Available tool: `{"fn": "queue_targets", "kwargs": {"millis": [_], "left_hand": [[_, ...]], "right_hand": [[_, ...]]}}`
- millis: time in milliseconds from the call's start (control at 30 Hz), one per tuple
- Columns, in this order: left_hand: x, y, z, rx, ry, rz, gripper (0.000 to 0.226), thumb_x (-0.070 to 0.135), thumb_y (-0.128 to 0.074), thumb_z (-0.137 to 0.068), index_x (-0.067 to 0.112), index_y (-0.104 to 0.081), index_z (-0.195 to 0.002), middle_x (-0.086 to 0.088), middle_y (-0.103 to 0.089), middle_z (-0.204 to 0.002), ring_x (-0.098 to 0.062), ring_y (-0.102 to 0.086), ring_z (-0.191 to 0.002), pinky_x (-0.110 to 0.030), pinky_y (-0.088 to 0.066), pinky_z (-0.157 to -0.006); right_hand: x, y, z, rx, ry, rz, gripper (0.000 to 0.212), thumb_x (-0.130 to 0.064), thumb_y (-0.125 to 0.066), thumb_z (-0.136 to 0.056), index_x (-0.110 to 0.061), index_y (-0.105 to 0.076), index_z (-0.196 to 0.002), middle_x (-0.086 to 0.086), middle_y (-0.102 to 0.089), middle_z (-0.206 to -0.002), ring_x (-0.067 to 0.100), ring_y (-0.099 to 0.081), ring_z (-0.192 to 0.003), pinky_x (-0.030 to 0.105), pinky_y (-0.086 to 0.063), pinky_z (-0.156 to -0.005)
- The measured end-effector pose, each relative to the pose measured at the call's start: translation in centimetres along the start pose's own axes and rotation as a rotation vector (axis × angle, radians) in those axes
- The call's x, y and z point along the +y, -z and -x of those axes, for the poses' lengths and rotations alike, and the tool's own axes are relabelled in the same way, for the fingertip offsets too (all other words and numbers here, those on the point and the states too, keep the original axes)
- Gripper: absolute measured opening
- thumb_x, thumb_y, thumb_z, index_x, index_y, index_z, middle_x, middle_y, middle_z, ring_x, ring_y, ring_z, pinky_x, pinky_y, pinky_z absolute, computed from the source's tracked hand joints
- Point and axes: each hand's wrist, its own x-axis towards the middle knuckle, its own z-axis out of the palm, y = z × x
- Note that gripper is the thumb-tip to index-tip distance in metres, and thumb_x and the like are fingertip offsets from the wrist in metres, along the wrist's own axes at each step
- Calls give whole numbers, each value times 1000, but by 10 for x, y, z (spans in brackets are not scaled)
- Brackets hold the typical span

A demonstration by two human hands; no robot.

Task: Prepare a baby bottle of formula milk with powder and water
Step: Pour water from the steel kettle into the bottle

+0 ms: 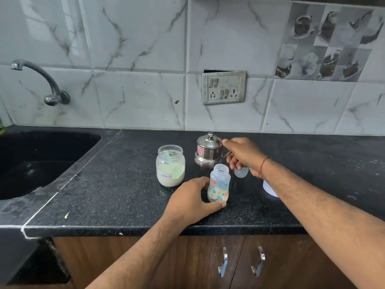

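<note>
The right hand (242,156) covers most of a thin metal handle (226,154) — whether spoon or scoop cannot be told, since its working end is out of sight. Behind that wrist, a translucent cap (241,172) shows only in part, and the forearm hides most of a white lid (268,189). The left hand (192,200) masks the baby bottle (219,184) along its left side. The jar (170,165) carries a label too blurred to read surely. The sink (41,163) is cut off at the left edge — its basin too dark to make out.
</note>
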Motion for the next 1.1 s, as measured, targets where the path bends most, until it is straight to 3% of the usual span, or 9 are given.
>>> {"fn": "queue_targets", "kwargs": {"millis": [200, 333, 433, 667, 933, 1100], "left_hand": [[-3, 3, -3, -23, 44, 61, 70, 66, -92, -77, 40, -69, -138, 26, -76, -128, 7, -68, -118, -34, -61, -104], [-5, 2, -3, -17, 52, 68, 68, 66, -93, -75, 40, -71, -134, 25, -76, -124, 6, -68, -116, -34, -61, -102], [-7, 1, -4, -3, 47, 55, 69, 68, -92, -75, 40, -71, -134, 25, -75, -125, 6, -68, -116, -34, -61, -102], [-6, -3, -7, 5, 36, 57, 73, 72, -92, -73, 40, -71, -135, 24, -74, -128, 4, -69, -115, -28, -60, -98], [-6, -3, -6, 8, 38, 56, 68, 72, -92, -72, 40, -73, -129, 23, -74, -121, 3, -70, -109, -31, -62, -95], [-7, -4, -6, 8, 37, 58, 68, 72, -92, -71, 40, -73, -128, 23, -74, -120, 3, -70, -110, -33, -62, -95]], "right_hand": [[-36, 40, 18, 205, 70, -15, 29, -44, -57, -97, -17, -68, -99, 1, -61, -49, 16, -48, -35, 17, -26, -35], [-43, 72, 41, 252, 84, 61, 30, -45, -56, -90, -18, -68, -87, 3, -58, -48, 17, -43, -32, 16, -23, -36], [-38, 89, 55, 253, 74, 159, 36, -46, -57, -94, -13, -66, -82, 5, -55, -49, 16, -39, -32, 17, -25, -35], [-19, 107, 78, 216, 92, 392, 57, -54, -56, -99, 2, -64, -90, 2, -55, -45, 17, -39, -32, 19, -30, -35], [-31, 98, 80, 192, 175, 584, 55, -51, -55, -100, -12, -51, -62, 3, -57, -44, 18, -43, -32, 18, -34, -34], [-39, 91, 78, 163, 190, 670, 54, -50, -54, -99, -18, -49, -56, 2, -58, -45, 16, -44, -32, 20, -40, -40]]}}
